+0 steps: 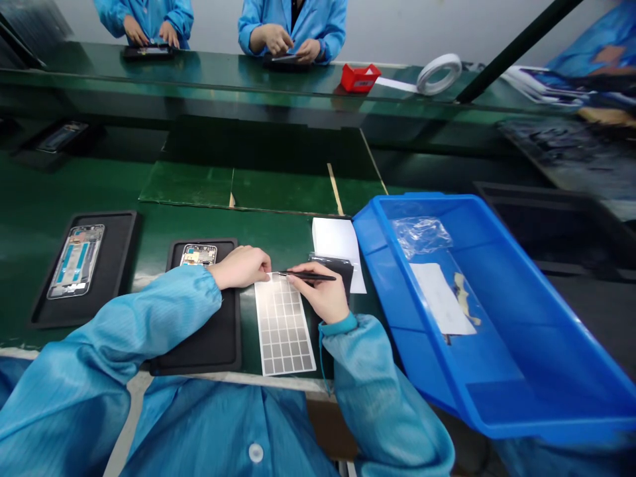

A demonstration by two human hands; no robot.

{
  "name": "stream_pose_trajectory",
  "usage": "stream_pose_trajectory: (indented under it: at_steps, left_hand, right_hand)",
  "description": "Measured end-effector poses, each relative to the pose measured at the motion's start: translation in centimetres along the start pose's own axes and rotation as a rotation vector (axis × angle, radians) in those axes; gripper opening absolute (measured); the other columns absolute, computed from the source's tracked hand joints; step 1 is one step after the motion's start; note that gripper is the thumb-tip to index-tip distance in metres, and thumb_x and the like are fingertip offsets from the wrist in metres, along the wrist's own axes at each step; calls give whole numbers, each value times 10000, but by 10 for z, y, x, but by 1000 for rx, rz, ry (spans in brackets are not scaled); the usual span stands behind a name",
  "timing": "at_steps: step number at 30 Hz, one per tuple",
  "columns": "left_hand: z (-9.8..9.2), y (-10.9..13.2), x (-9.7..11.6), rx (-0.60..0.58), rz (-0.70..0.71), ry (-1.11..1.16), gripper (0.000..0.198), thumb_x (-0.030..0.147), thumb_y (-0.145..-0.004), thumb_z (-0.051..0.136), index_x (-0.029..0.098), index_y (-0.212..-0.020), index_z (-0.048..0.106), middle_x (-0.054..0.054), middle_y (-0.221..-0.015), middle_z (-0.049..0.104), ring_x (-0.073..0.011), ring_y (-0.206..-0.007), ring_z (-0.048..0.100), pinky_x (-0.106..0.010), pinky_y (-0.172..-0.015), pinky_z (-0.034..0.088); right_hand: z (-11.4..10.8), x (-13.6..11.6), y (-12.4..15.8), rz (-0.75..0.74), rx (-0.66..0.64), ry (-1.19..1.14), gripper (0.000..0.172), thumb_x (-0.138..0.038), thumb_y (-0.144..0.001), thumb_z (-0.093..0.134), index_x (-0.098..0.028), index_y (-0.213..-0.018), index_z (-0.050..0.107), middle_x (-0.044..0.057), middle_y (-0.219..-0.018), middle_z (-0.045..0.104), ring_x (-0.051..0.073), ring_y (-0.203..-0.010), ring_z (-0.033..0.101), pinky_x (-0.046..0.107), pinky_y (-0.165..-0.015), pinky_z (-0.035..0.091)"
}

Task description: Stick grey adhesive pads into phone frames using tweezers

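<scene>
My left hand (242,266) rests with curled fingers on the top edge of a white sheet of grey rectangular stickers (284,328), pinning it to the green table. My right hand (320,291) grips black tweezers (308,275), whose tip points left at the sheet's top edge next to my left fingertips. Under my left forearm lies a black tray (199,344) with a phone frame (199,254) at its far end. Both of my arms are in blue sleeves.
A second black tray (114,265) with a phone frame (76,261) lies at left. A blue plastic bin (497,371) with paper and a plastic bag stands at right. White paper (335,240) lies behind my right hand. Across the bench two people in blue work; red box (360,77), tape roll (440,73).
</scene>
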State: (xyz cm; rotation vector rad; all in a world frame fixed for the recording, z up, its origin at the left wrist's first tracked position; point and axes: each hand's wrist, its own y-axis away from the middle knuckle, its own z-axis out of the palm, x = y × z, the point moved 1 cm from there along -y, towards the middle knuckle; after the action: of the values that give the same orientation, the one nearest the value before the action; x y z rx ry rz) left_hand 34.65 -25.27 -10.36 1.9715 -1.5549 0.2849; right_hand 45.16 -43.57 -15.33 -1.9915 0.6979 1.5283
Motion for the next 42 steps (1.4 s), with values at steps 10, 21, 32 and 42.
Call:
stream_pose_trajectory:
  at_steps: [10, 21, 32, 42]
  left_hand:
    - [-3, 0, 2, -15, 1, 22, 86, 217, -807, 679, 199, -855, 747, -7, -790, 725, -165, -741, 649, -242, -654, 406]
    - [-3, 0, 2, -16, -2, 30, 92, 223, -804, 673, 196, -847, 750, -12, -771, 720, -162, -721, 642, -245, -629, 397]
    - [-6, -1, 4, -27, -30, 32, 116, 210, -808, 652, 197, -851, 759, -25, -788, 718, -176, -736, 642, -253, -642, 412]
    - [-7, 2, 5, 107, 5, 27, 167, 160, -783, 642, 174, -931, 719, -43, -929, 697, -191, -870, 636, -265, -752, 448]
  right_hand:
    - [-1, 2, 1, -8, 2, -12, 177, -309, -748, 810, -200, -854, 718, 50, -864, 747, 231, -811, 721, 377, -791, 610]
    - [-1, 5, 2, -17, 6, 8, 176, -309, -760, 807, -202, -874, 725, 49, -877, 746, 227, -824, 716, 365, -783, 597]
    - [-2, 4, 1, -18, 48, 12, 209, -372, -739, 823, -206, -827, 731, 51, -823, 746, 229, -756, 709, 375, -736, 593]
    - [-13, -4, 4, 1, 126, -119, 231, -377, -696, 856, -224, -803, 719, 48, -816, 745, 239, -773, 713, 395, -745, 601]
